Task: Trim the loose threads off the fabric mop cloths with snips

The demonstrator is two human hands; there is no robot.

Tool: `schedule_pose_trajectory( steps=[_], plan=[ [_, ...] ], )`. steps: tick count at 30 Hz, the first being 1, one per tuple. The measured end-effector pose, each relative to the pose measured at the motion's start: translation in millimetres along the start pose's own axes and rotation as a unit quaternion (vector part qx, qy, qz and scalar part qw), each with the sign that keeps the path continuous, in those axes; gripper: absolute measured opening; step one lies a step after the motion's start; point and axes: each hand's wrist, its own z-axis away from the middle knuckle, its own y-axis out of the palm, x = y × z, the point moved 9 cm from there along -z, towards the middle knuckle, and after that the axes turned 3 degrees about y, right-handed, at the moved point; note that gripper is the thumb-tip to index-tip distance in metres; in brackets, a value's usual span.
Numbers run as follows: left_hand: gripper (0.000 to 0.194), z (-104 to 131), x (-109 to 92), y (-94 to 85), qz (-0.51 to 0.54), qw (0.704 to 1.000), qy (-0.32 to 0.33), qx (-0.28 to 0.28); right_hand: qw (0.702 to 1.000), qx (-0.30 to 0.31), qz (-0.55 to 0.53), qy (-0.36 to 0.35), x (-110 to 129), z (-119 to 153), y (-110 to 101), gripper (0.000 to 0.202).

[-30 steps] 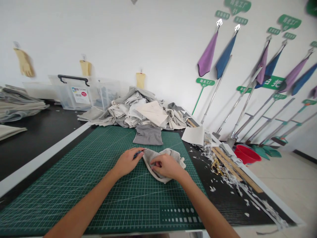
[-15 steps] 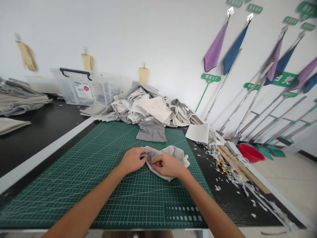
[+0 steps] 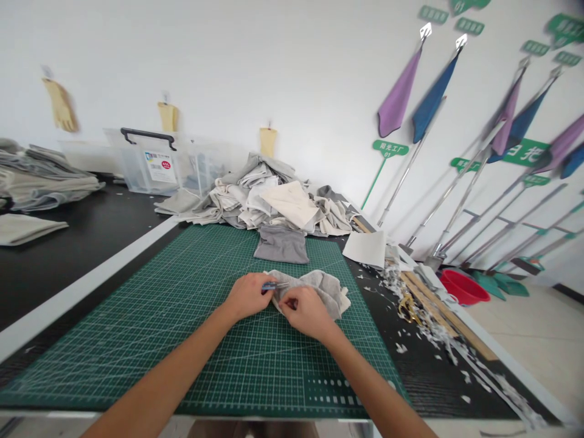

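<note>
A light grey and off-white piece of cloth (image 3: 326, 289) lies crumpled on the green cutting mat (image 3: 219, 359). At its left end my left hand (image 3: 250, 296) is closed round small blue-handled thread snips (image 3: 276, 285), whose metal tips point right over the cloth. My right hand (image 3: 306, 310) pinches the near edge of the cloth with thumb and forefinger, just right of the snips; the exact spot under the fingertips is hidden. Beyond both hands a folded darker grey cloth (image 3: 281, 244) rests flat on the mat.
Behind the mat rises a heap of grey and cream cloths (image 3: 260, 191). A clear plastic box (image 3: 146, 161) and stacked cloths (image 3: 41, 179) stand at left. Along the right edge lie gold-handled scissors (image 3: 408, 309), wooden strips (image 3: 456, 322) and scattered scraps.
The right hand has pulled the cloth's near edge in, so less cloth shows below the hand. More of the snips' metal tips now shows. The view has shifted slightly.
</note>
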Motion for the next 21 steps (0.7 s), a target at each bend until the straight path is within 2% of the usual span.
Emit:
schedule_pose_trajectory(
  steps=[4,6,9,12,14,17,19,21],
  plan=[
    [0.025,0,1,-0.5,-0.002,1.000,-0.007,0.003,0.998,-0.048,-0.025,0.012,3,6,-18,0.018],
    [0.024,0,0,-1.3,-0.001,1.000,-0.007,0.004,0.996,-0.072,-0.054,0.017,3,13,-34,0.017],
    [0.023,1,-2,-2.7,0.002,1.000,-0.002,0.002,0.988,-0.122,-0.091,0.035,-5,32,-71,0.020],
    [0.023,1,-3,-3.4,0.003,1.000,0.003,0.000,0.976,-0.178,-0.100,0.081,-31,61,-117,0.027],
    [0.023,2,-2,-3.1,0.002,1.000,0.005,-0.001,0.964,-0.224,-0.062,0.128,-58,87,-152,0.029],
    [0.023,2,-1,-2.3,0.001,1.000,0.002,-0.002,0.930,-0.276,0.105,0.219,-102,130,-200,0.031],
    [0.023,2,-1,-1.9,0.002,1.000,0.000,-0.001,0.904,-0.270,0.220,0.248,-126,151,-220,0.029],
    [0.023,2,-1,-1.8,0.003,1.000,-0.001,0.000,0.895,-0.216,0.295,0.255,-147,163,-223,0.027]
  ],
)
